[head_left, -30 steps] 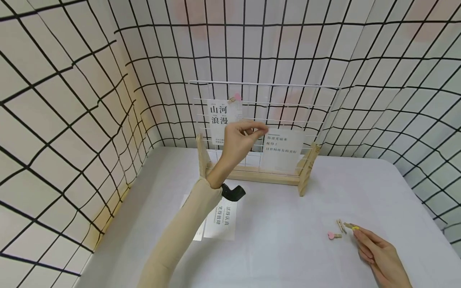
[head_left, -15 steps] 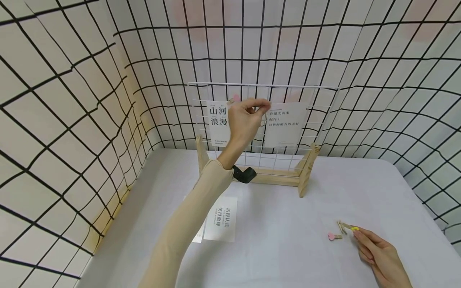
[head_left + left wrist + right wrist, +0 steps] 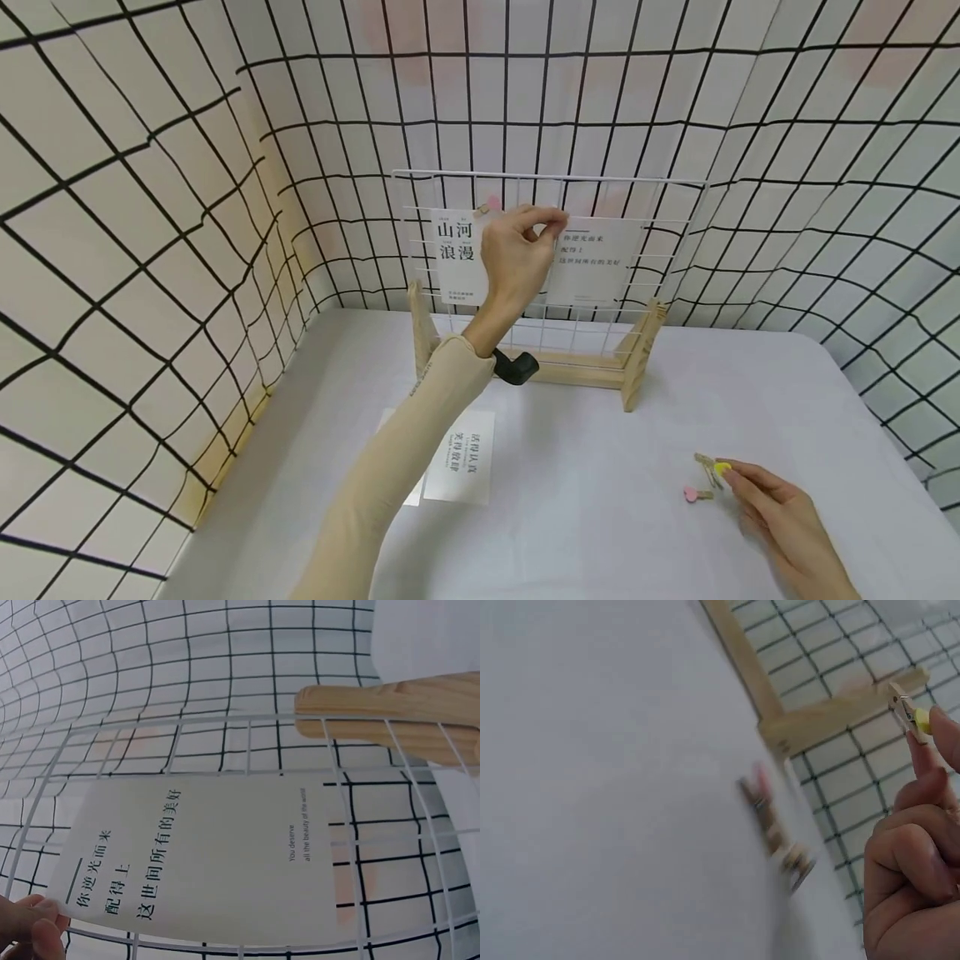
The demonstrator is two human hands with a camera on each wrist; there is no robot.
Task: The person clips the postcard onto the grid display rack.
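Observation:
My left hand (image 3: 522,254) pinches the top left corner of a white printed card (image 3: 592,262) held up against the white wire rack (image 3: 570,177). In the left wrist view the card's (image 3: 240,855) lettering runs sideways, and my thumb and fingertip grip its corner. My right hand (image 3: 783,512), low over the table, pinches a small wooden clothespin (image 3: 902,709) with a yellow ornament. Right beside it on the table lie a clothespin with a pink heart (image 3: 691,495) and another wooden clothespin (image 3: 712,477); both are blurred in the right wrist view.
Another card (image 3: 453,258) hangs on the rack's left, under a pink-topped clothespin (image 3: 483,208). The rack stands in a wooden base (image 3: 585,372). More printed cards (image 3: 465,458) lie on the table, partly behind my left sleeve. Black-gridded white cloth (image 3: 525,92) surrounds the table.
My left hand has lifted the card from low on the rack to near its top, then shifted slightly right. My right hand has moved a little left, and its clothespin has turned.

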